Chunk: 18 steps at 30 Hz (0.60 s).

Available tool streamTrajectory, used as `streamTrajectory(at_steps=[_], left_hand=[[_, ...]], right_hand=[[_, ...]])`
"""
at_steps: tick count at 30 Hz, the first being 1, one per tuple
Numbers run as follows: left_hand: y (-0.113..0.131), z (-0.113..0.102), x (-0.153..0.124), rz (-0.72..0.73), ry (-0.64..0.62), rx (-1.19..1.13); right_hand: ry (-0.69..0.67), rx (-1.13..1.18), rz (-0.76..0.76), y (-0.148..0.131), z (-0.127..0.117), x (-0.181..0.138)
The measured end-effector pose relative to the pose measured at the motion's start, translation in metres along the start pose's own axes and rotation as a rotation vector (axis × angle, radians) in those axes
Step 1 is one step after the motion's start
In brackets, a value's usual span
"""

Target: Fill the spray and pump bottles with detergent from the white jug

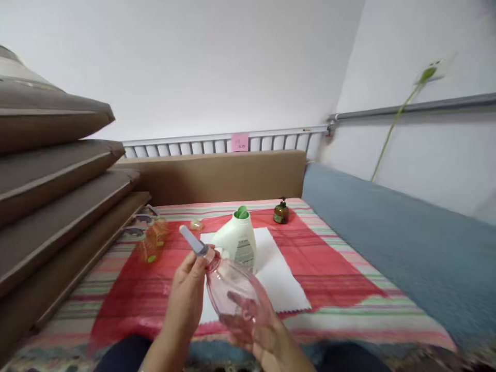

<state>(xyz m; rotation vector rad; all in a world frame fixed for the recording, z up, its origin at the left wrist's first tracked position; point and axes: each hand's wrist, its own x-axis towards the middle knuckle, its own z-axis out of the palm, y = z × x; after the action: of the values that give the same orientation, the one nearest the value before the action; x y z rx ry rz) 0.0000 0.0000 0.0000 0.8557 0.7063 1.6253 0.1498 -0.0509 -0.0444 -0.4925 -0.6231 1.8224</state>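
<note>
A clear pink bottle is held tilted in front of me, its neck pointing up to the left. My left hand has its fingers closed round the neck, where a long grey piece with a pale tip sticks out; I cannot tell what that piece is. Under the wide end, my right hand grips the bottle, its fingers partly seen through the pink wall. Just behind stands a pale green jug with a label and a green spout, its lower left hidden by my hand and the bottle.
A white cloth lies over red sheeting on a striped cover. A brown pump bottle stands back right. Left are orange see-through containers and a small amber item. Stacked cushions border the left, a blue-grey surface the right.
</note>
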Motion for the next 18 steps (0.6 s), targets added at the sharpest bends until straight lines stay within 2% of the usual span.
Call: streamTrajectory(at_steps=[2,5,7,9,13,15,18], left_hand=[[0.002,0.002,0.001,-0.019,-0.009,0.009],[0.003,0.004,0.000,-0.014,-0.015,0.016],[0.002,0.005,-0.001,0.013,-0.009,0.012],[0.002,0.005,-0.002,0.037,0.012,-0.003],[0.004,0.008,-0.001,0.072,0.007,0.001],[0.008,0.010,-0.002,0.085,-0.020,0.012],[0.011,0.012,-0.004,0.064,-0.047,0.017]], right_hand=[[-0.075,0.051,0.240,0.000,-0.009,0.005],[-0.110,0.126,0.447,0.001,-0.016,0.010],[-0.094,0.160,0.443,0.002,-0.017,0.011],[-0.115,0.172,0.348,0.003,-0.017,0.010],[-0.240,0.118,0.280,0.005,-0.022,0.007],[-0.303,0.152,0.335,0.006,-0.027,0.009],[-0.371,0.214,0.533,0.006,-0.030,0.015]])
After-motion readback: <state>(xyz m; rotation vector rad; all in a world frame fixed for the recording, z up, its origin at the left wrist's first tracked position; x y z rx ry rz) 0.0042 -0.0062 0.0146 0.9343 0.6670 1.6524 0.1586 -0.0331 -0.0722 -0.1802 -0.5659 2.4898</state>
